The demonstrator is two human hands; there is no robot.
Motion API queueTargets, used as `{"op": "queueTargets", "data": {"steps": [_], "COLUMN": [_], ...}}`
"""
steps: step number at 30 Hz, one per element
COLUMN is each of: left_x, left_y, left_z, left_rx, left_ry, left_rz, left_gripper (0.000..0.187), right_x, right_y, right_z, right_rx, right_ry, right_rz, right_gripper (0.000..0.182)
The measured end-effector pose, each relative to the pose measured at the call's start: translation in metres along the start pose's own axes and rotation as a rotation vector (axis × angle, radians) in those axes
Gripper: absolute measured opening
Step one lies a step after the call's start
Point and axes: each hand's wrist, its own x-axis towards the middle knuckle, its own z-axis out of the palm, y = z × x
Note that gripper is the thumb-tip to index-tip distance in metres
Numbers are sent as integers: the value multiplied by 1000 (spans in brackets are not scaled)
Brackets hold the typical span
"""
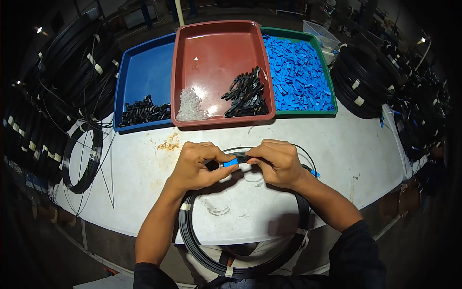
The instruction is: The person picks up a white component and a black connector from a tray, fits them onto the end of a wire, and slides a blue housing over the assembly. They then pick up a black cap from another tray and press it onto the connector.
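Head view: the white table (337,144) is scuffed and rust-stained, with a blue tray (144,67), a red tray (216,48) and a green tray (317,48) along its far edge, and dark cable coils (77,67) crowding the dim room on both sides. Near the front edge, the left hand (195,166) pinches a small blue connector (230,163) — the right hand (276,161) grips the black cable end (243,157) meeting it. A black cable coil (192,241) overhangs the front edge.

A white table (337,159), stained rusty brown near its middle, carries three trays along its far edge: a blue tray (144,67) at the left, a red tray (216,48) in the middle and a green tray (328,91) at the right. A black cable coil (83,159) lies flat at the left edge. A larger coil (190,241) overhangs the near edge.
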Motion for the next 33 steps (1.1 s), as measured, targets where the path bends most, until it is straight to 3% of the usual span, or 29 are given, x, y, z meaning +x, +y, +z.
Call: {"op": "queueTargets", "data": {"steps": [4, 13, 21, 33], "left_x": [1, 0, 1, -2], "left_y": [1, 6, 2, 1], "left_z": [-10, -3, 12, 11], "left_rx": [1, -9, 108, 105], "left_ry": [28, 21, 144, 78], "left_rz": [48, -57, 73, 108], "left_gripper": [14, 14, 22, 21], "right_x": [5, 5, 1, 3], "right_y": [-1, 2, 3, 0], "right_z": [-8, -10, -2, 1], "right_rx": [-6, -1, -80, -111], "right_ry": [-34, -49, -50, -18], "right_rz": [-3, 19, -17, -128], "right_gripper": [15, 15, 15, 19]}}
